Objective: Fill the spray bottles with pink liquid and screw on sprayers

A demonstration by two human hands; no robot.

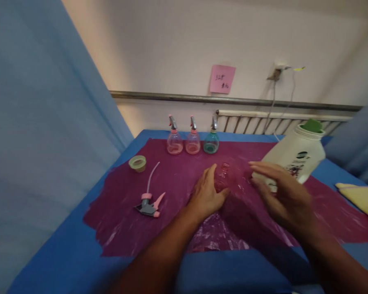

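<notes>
My left hand (207, 192) is wrapped round the side of a clear, topless spray bottle (223, 176) standing on the purple sheet. The bottle's open neck points up, and part of its body is hidden behind my fingers. To the right, my right hand (279, 192) hangs open with fingers stretched and thumb apart. It overlaps the lower part of a white plastic jug (297, 151) with a green piece in its mouth; whether it touches the jug I cannot tell. A grey and pink spray trigger head (147, 206) with its tube lies left of my left hand.
Three filled spray bottles (192, 143) stand along the back, two pink and one teal. A small greenish tub (138, 164) sits at the left. At the right edge lies a yellow cloth (360, 198). Blue curtains hang on both sides; a metal rail (178, 97) crosses the wall.
</notes>
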